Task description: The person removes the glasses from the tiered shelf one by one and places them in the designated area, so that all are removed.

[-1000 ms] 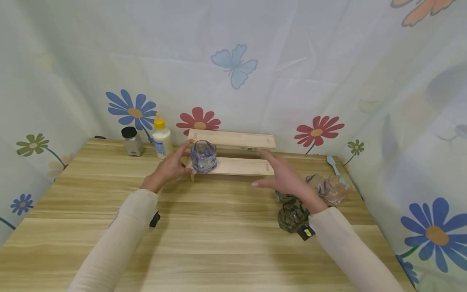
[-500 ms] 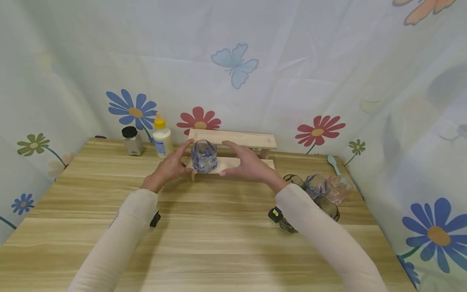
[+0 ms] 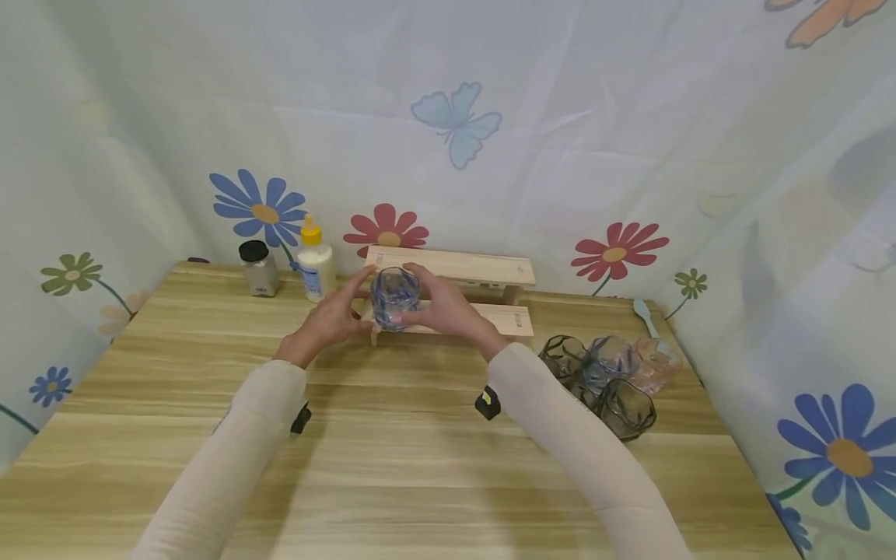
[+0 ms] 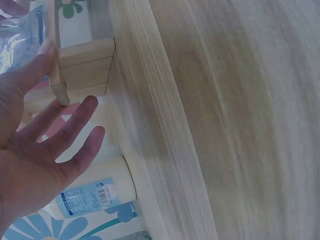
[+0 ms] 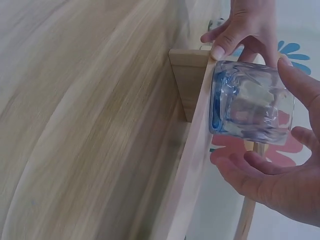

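A wavy, clear blue glass cup [image 3: 395, 298] stands upright at the left end of the lower board of a small two-step wooden shelf [image 3: 509, 319]. My right hand [image 3: 451, 311] curls round the cup's right side, thumb in front and fingers toward the back. In the right wrist view an index fingertip meets the cup [image 5: 252, 102] near its rim. My left hand [image 3: 332, 317] is at the cup's left, its thumb on the board's edge close to the cup's base. The left wrist view shows its other fingers [image 4: 75, 125] spread past the board's end.
Several smoky, blue and pink glass cups [image 3: 626, 408] are grouped at the right, with a pale blue spoon [image 3: 644, 315] behind. A black-lidded jar [image 3: 260, 272] and a yellow-capped bottle [image 3: 315, 268] stand left of the shelf. A patterned curtain hangs behind the table.
My right hand has moved left from the shelf's right end and come round the blue cup. My left hand and the cup have stayed in place.
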`<state>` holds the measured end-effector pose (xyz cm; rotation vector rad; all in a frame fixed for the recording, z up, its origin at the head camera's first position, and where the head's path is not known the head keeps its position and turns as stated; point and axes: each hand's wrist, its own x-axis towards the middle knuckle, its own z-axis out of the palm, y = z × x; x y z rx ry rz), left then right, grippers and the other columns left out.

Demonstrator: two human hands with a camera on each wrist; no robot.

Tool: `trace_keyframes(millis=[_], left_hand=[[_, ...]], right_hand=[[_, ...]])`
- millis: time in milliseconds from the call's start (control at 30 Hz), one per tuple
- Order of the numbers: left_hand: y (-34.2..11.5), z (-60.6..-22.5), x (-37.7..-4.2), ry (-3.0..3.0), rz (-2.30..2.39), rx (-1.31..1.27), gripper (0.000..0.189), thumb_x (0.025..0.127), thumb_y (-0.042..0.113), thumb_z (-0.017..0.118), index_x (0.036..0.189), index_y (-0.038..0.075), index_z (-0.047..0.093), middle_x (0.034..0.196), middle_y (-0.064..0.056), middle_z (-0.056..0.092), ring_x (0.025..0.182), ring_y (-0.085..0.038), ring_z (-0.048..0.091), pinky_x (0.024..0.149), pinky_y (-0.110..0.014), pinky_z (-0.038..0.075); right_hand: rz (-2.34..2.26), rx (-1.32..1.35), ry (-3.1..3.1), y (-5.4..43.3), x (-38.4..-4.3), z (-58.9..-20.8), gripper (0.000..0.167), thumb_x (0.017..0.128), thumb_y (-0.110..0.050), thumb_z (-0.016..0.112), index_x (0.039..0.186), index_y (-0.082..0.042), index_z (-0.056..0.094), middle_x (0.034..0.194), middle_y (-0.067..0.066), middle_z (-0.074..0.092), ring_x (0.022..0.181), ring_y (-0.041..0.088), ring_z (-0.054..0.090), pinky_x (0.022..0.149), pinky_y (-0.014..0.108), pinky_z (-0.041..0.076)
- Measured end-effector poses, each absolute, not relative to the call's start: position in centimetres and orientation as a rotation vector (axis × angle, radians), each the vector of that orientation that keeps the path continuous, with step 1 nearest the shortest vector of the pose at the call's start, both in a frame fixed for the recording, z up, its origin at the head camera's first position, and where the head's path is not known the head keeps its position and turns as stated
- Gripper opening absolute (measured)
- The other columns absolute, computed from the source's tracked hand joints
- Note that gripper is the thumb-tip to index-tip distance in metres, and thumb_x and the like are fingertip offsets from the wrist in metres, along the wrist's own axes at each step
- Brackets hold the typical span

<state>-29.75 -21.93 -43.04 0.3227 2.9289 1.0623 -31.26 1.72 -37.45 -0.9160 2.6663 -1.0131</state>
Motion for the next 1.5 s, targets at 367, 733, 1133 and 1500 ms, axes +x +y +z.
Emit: trace_keyframes(millis=[367,733,1133,1500], left_hand=[[-21.9,-42.7,-29.6,2.936,1.043,0.319,0.105,0.083,0.016,0.082,0.160,0.031,0.012,0.145,-0.025,0.053,0.095,-0.038,0.071,0.084,-0.054,0.055],[-21.8,-42.7,-29.7,2.938,1.042,0.321,0.104,0.083,0.017,0.082,0.160,0.030,0.012,0.144,-0.025,0.054,0.095,-0.038,0.071,0.084,-0.053,0.055],[-21.7,-42.8,-29.6,2.932,1.054,0.322,0.102,0.084,0.019,0.081,0.159,0.030,0.013,0.145,-0.026,0.053,0.093,-0.039,0.072,0.084,-0.054,0.056],[-21.8,-42.7,-29.6,2.936,1.054,0.325,0.103,0.084,0.018,0.081,0.160,0.030,0.013,0.145,-0.026,0.053,0.092,-0.038,0.072,0.082,-0.052,0.057]], right_hand=[[-1.058,-0.876,2.677,0.0,-31.8,-38.3,0.099,0.080,-0.036,0.084,0.158,-0.018,0.027,0.151,0.016,0.048,0.136,0.036,0.049,0.109,0.052,0.044],[-1.089,-0.823,2.704,-1.1,-32.4,-39.3,0.100,0.076,-0.038,0.087,0.157,-0.020,0.030,0.150,0.016,0.049,0.136,0.035,0.049,0.110,0.050,0.044],[-1.084,-0.742,2.719,-1.9,-32.3,-39.4,0.099,0.077,-0.037,0.087,0.156,-0.022,0.030,0.148,0.017,0.051,0.134,0.036,0.051,0.107,0.050,0.046],[-1.106,-0.722,2.731,-2.1,-32.3,-39.5,0.095,0.075,-0.037,0.088,0.152,-0.024,0.034,0.141,0.015,0.057,0.127,0.034,0.056,0.102,0.049,0.050]])
